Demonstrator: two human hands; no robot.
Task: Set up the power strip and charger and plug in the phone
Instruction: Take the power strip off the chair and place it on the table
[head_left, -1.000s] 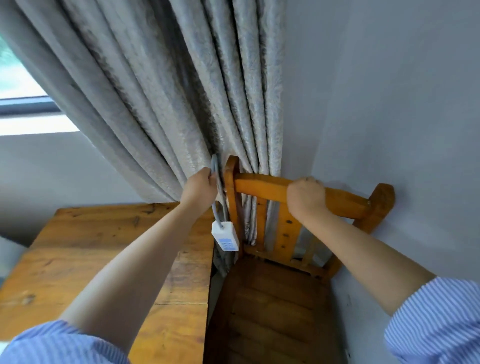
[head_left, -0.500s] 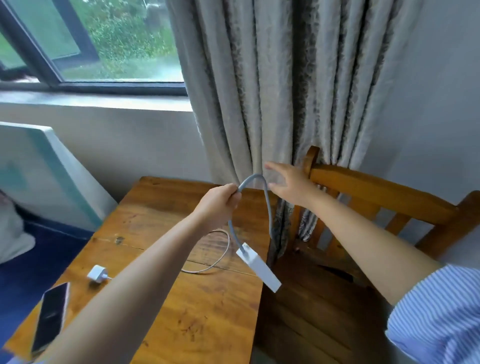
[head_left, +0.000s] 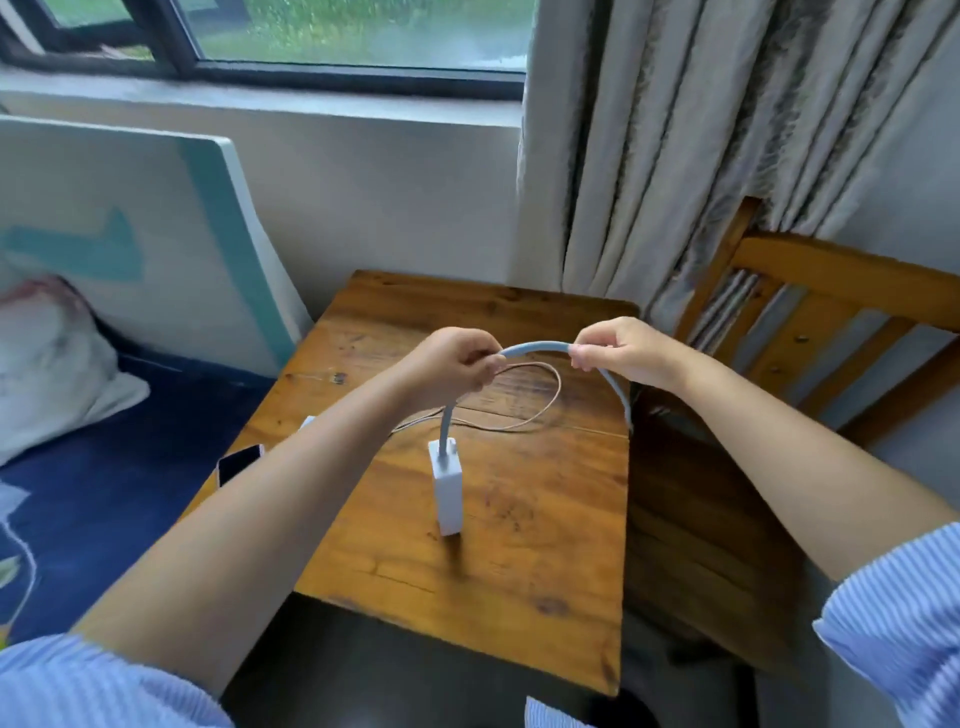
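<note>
Head view: left hand (head_left: 457, 364) and right hand (head_left: 618, 351) each pinch the cord (head_left: 540, 347). The strip (head_left: 448, 486) hangs end-down, touching the counter (head_left: 545, 545). Lower it flat, clear of the cable (head_left: 530, 410); the phone (head_left: 236, 462) lies at the left edge.

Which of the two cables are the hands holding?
The thick grey cable of the power strip, arched between both hands; the thin pinkish cable lies looped on the table.

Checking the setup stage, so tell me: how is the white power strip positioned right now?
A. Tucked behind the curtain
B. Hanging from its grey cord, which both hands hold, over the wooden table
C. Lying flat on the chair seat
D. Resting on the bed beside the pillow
B: the white power strip dangles upright from the grey cord, gripped by the left hand and right hand, its lower end at the wooden table.
</note>
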